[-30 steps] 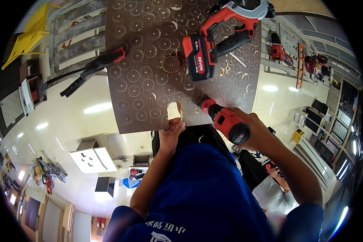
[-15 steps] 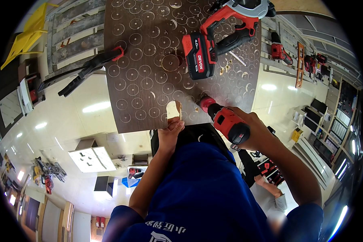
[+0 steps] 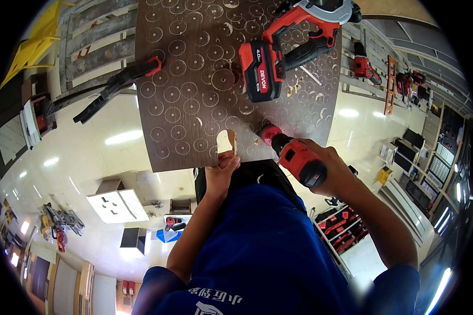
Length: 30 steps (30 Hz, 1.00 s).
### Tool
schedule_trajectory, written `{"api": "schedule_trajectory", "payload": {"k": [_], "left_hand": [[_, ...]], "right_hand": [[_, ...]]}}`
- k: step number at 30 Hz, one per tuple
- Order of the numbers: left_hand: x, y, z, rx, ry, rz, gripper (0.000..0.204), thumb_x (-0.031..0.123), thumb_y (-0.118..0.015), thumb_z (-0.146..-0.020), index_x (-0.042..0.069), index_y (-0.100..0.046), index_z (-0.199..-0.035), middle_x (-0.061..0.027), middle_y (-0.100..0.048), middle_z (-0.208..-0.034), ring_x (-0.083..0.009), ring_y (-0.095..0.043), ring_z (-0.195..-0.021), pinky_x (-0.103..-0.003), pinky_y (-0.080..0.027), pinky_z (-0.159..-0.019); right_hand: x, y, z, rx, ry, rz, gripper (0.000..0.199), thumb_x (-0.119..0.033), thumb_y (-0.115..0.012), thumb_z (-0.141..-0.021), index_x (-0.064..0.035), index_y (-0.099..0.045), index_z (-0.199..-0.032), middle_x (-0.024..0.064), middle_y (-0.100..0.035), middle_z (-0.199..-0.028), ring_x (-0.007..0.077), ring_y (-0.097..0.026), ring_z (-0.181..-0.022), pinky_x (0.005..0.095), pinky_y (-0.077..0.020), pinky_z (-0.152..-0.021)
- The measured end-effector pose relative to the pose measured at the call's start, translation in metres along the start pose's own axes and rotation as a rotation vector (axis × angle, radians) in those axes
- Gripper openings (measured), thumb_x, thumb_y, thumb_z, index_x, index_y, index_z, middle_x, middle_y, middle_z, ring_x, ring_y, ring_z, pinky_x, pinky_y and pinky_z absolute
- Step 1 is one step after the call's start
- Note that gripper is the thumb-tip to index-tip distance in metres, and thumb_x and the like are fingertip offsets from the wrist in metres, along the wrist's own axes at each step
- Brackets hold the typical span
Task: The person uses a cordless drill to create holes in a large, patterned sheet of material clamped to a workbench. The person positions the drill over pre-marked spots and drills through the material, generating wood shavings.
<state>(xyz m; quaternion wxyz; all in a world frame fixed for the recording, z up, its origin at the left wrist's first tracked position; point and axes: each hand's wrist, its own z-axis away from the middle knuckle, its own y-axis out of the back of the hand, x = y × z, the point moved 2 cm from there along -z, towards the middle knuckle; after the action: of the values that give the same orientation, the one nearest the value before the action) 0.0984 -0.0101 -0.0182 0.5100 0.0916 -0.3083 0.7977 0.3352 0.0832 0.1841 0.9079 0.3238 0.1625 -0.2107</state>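
Note:
A dark brown board [image 3: 194, 155] lies before me, covered with ring-shaped cuts and scored circles. My right hand [image 3: 332, 169] grips a red and black cordless drill [image 3: 301, 164], tilted toward the board. A red hole saw [image 3: 270, 134] on its front meets the board's surface near the front edge. At that edge, my left hand [image 3: 220, 176] closes on the board beside a rounded notch, its thumb along the notch's side. A round plug or recess [image 3: 223, 79] shows farther back. Behind the drill rests a red and black circular saw [image 3: 299, 44] with its battery attached.
A black clamp with red tips [image 3: 118, 86] holds the board's left side. Slatted grey supports [image 3: 102, 44] stand beneath. A thin pale stick [image 3: 311, 75] and wood chips lie by the saw. At lower right sits a case of red tools [image 3: 342, 228].
A person's arm and leg at lower right have gone out of view, uncovering the red tool case. The view has shifted slightly; both my hands keep their places.

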Motion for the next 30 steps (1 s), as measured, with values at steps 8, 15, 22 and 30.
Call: {"api": "schedule_trajectory", "payload": {"k": [8,15,22,30], "left_hand": [[-0.001,0.000,-0.001,-0.001,-0.008,0.023,0.022,0.004,-0.071,-0.092,0.004,-0.061,-0.112,-0.0061,-0.067,-0.102,-0.0137,-0.067,-0.091,-0.031,-0.059,-0.083],[0.001,-0.001,0.000,0.004,0.007,0.021,0.024,0.002,-0.071,-0.092,0.001,-0.060,-0.112,-0.0073,-0.068,-0.100,-0.0142,-0.068,-0.089,-0.030,-0.059,-0.081],[0.001,-0.002,0.000,0.031,-0.001,0.032,0.026,0.000,-0.072,-0.090,-0.005,-0.059,-0.113,-0.0104,-0.068,-0.096,-0.0149,-0.069,-0.085,-0.028,-0.060,-0.078],[0.002,-0.003,0.000,0.036,0.004,0.028,0.027,0.000,-0.072,-0.090,-0.006,-0.058,-0.113,-0.0116,-0.069,-0.097,-0.0162,-0.069,-0.086,-0.029,-0.060,-0.079]], "right_hand": [[0.009,-0.004,0.001,0.077,0.100,0.090,0.073,-0.015,-0.082,-0.067,-0.0125,-0.052,-0.133,0.0158,-0.072,-0.094,0.0429,-0.069,-0.087,0.0471,-0.0562,-0.079],[-0.001,0.003,-0.002,-0.005,0.001,0.022,0.073,-0.011,-0.081,-0.067,-0.0131,-0.052,-0.133,0.0160,-0.072,-0.095,0.0439,-0.068,-0.088,0.0469,-0.0564,-0.079],[0.000,0.002,-0.002,0.012,0.009,0.051,0.074,-0.009,-0.081,-0.067,-0.0129,-0.051,-0.135,0.0158,-0.072,-0.095,0.0431,-0.068,-0.089,0.0469,-0.0562,-0.079],[-0.003,0.002,-0.002,0.005,0.017,0.025,0.074,-0.011,-0.081,-0.066,-0.0123,-0.052,-0.134,0.0156,-0.072,-0.097,0.0424,-0.068,-0.088,0.0468,-0.0559,-0.079]]}}
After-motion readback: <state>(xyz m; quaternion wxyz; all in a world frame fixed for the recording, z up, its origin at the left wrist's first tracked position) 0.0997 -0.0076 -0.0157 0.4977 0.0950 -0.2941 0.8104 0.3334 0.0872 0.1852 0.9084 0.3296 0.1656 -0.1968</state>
